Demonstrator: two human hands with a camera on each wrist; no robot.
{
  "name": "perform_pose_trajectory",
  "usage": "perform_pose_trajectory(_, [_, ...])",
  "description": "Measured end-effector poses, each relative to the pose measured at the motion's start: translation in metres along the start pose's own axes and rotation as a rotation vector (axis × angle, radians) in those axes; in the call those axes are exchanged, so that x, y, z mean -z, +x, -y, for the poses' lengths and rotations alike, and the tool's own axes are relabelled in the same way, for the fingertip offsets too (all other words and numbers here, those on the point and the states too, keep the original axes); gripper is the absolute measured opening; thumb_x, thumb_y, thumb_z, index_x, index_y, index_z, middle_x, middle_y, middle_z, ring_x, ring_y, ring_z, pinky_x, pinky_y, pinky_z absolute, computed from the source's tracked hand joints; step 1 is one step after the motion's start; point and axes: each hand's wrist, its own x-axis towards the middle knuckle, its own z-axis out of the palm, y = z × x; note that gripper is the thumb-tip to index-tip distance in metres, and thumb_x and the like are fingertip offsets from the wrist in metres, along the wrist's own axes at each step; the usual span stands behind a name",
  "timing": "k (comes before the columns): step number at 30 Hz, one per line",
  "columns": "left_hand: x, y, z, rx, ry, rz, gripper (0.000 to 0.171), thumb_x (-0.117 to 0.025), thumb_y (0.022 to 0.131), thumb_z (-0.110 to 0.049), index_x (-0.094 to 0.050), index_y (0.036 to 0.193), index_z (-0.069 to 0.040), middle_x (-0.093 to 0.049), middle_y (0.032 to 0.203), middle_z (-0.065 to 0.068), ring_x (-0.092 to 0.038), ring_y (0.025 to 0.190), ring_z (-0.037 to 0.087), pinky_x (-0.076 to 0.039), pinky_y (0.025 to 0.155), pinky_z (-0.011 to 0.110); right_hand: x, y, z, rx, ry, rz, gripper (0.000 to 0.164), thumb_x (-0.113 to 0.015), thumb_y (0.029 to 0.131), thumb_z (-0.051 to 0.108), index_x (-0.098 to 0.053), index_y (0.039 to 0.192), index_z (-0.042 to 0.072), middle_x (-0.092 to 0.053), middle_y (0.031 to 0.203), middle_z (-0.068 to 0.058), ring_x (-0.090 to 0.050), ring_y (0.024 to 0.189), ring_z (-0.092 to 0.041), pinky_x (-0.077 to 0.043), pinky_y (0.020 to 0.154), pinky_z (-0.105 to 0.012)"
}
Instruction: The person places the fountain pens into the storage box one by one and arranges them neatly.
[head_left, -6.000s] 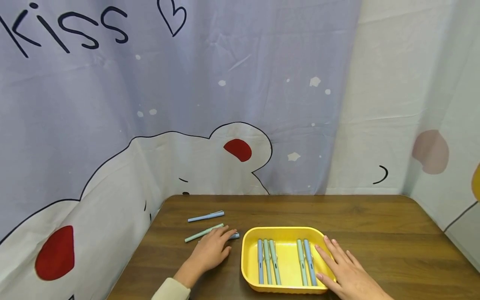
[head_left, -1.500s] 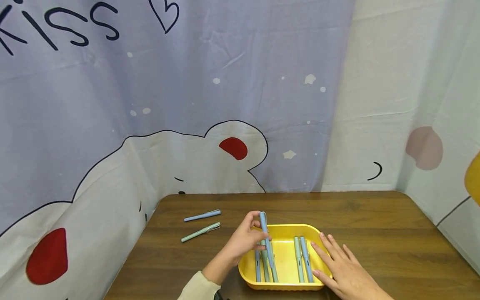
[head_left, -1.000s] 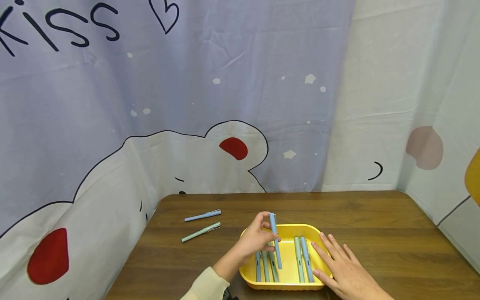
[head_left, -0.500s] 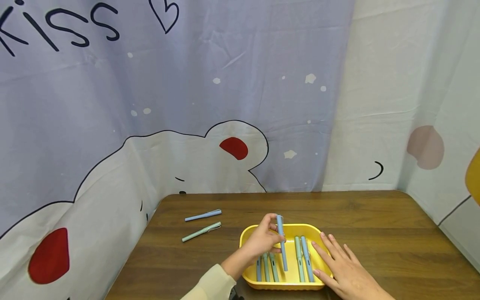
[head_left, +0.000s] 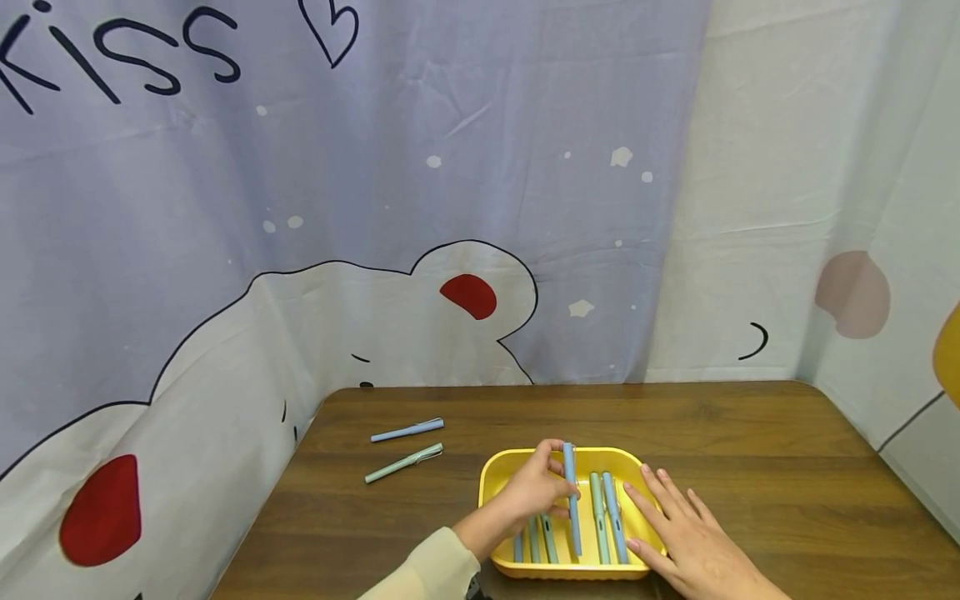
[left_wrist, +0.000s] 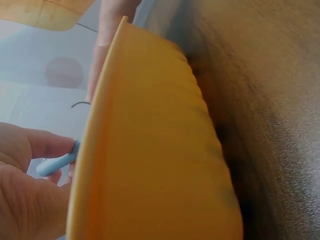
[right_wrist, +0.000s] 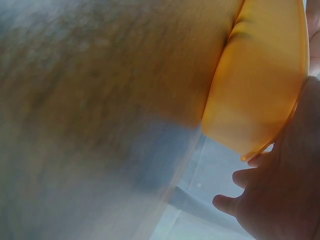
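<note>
Head view: on the wooden table [head_left: 765, 467] sits a yellow tray [head_left: 600, 573], probably light plastic that a nudge could slide. The right hand [head_left: 693, 537], fingers spread and gripping nothing, lies at its right rim. The left hand [head_left: 536, 487] pinches a blue pen [head_left: 575, 527] over the tray, just beside a green pen [head_left: 601, 525]; whether its lower end touches the tray floor cannot be told. The held pen looks light, stiff, hardly fragile, perhaps slippery; mid-barrel, clear of the clip, seems the surest hold.
</note>
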Motion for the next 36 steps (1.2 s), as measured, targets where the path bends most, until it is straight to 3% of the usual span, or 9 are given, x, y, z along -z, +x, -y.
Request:
perform_pose_trajectory(16, [-0.013,0.003,0.011,0.048,0.035,-0.01,0.055,-0.064,0.09,0.013,-0.045,0.135,-0.012,-0.051,0.101,0.012,-0.067,0.08,0.025,-0.061,0.062,0.039,-0.001,0.0,0.0,0.006,-0.01,-0.018,0.065,-0.063,0.097,0.049,-0.049,0.152,0.017,-0.037,0.16,-0.018,-0.039,0.143,-0.043,-0.036,0.105,-0.068])
perform_pose_trajectory(25, [-0.019,0.002,0.013,0.066,0.053,-0.021,0.053,-0.064,0.091,0.011,-0.045,0.135,-0.012,-0.051,0.101,0.012,-0.066,0.079,0.024,-0.062,0.066,0.042,-0.003,0.0,-0.001,0.016,-0.012,-0.03,0.065,-0.064,0.097,0.049,-0.05,0.151,0.017,-0.039,0.159,-0.017,-0.04,0.142,-0.042,-0.037,0.105,-0.067])
perform_pose_trajectory(36, [-0.02,0.0,0.012,0.093,0.07,0.023,0.052,-0.062,0.095,0.007,-0.042,0.14,-0.01,-0.053,0.1,0.014,-0.065,0.075,0.025,-0.062,0.067,0.044,-0.002,-0.001,-0.001,0.006,-0.002,-0.026,0.064,-0.063,0.097,0.05,-0.051,0.151,0.017,-0.038,0.159,-0.017,-0.04,0.142,-0.043,-0.037,0.104,-0.069])
